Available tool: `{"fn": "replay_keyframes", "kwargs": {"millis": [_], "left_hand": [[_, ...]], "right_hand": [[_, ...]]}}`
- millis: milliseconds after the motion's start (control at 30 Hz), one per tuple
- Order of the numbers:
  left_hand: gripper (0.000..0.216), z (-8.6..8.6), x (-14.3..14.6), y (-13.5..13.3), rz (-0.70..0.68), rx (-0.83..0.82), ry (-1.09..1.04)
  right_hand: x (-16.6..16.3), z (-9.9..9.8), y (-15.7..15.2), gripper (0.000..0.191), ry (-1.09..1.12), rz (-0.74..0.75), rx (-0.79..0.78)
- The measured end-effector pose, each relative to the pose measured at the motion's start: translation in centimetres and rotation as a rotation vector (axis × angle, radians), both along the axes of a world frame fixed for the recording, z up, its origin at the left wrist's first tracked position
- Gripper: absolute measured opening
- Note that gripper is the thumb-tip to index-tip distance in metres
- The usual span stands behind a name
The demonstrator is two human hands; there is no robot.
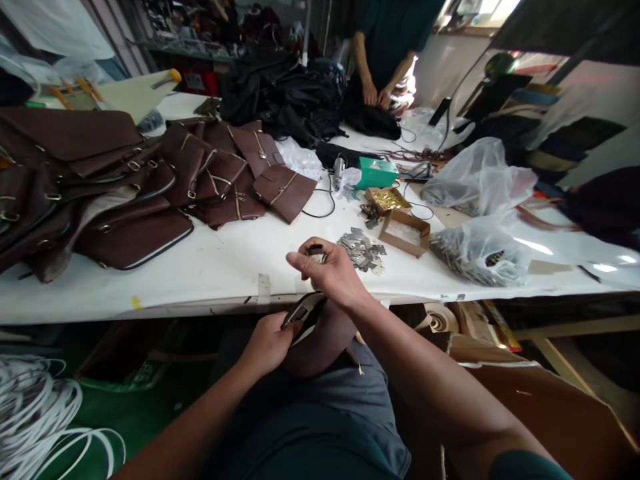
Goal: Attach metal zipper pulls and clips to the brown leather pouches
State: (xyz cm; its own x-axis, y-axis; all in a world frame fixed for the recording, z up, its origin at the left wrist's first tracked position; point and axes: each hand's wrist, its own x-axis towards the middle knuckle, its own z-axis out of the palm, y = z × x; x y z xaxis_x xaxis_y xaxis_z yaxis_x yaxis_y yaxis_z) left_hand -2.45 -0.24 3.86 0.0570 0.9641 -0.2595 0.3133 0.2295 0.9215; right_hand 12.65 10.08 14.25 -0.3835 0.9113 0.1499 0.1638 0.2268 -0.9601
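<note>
A dark brown leather bag piece (pixel 325 343) lies across my lap, its opening curved below the table edge. My left hand (pixel 273 340) is closed on the near rim of that piece, thumb pressed on top by a dark edge with a pale strip. Above the far side of the leather, my right hand (pixel 333 270) is raised at the table edge with curled fingers. Something small and dark shows at its fingertips, too small to name. Just beyond the right hand, a loose pile of flat metal plates (pixel 363 250) lies on the white table (pixel 225 267).
Brown leather bags (pixel 135 240) are heaped at the left. A small cardboard box (pixel 405 233), a box of gold-coloured fittings (pixel 387 200), a green box (pixel 377 172) and plastic bags (pixel 480 250) stand right. Opposite, a person's hands (pixel 377 97) handle black material. White cord (pixel 40 407) lies coiled lower left.
</note>
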Motion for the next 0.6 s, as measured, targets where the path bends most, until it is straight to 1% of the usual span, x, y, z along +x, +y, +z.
{"fn": "replay_keyframes", "kwargs": {"millis": [67, 133, 200, 300, 433, 600], "left_hand": [[0.034, -0.8, 0.9, -0.4, 0.101, -0.047, -0.082], [0.038, -1.6, 1.6, -0.7, 0.212, -0.098, -0.172], [0.040, -2.1, 1.9, -0.9, 0.312, -0.142, -0.271], [0.041, -2.4, 2.0, -0.5, 0.404, -0.184, -0.416], [0.041, -2.2, 1.9, 0.8, 0.479, -0.252, -0.577], [0.045, -1.7, 1.9, 1.5, 0.537, -0.334, -0.708]], "right_hand": [[-1.4, -0.8, -1.1, 0.043, 0.227, -0.081, -0.113], [-2.2, -1.9, -1.9, 0.047, 0.295, -0.091, -0.164], [-2.4, -3.1, -2.4, 0.043, 0.278, -0.117, -0.160], [-2.0, -4.4, -2.2, 0.037, 0.235, -0.207, -0.093], [-1.7, -5.1, -1.2, 0.038, 0.196, -0.288, -0.020], [-2.6, -6.2, 0.4, 0.038, 0.238, -0.296, -0.067]]}}
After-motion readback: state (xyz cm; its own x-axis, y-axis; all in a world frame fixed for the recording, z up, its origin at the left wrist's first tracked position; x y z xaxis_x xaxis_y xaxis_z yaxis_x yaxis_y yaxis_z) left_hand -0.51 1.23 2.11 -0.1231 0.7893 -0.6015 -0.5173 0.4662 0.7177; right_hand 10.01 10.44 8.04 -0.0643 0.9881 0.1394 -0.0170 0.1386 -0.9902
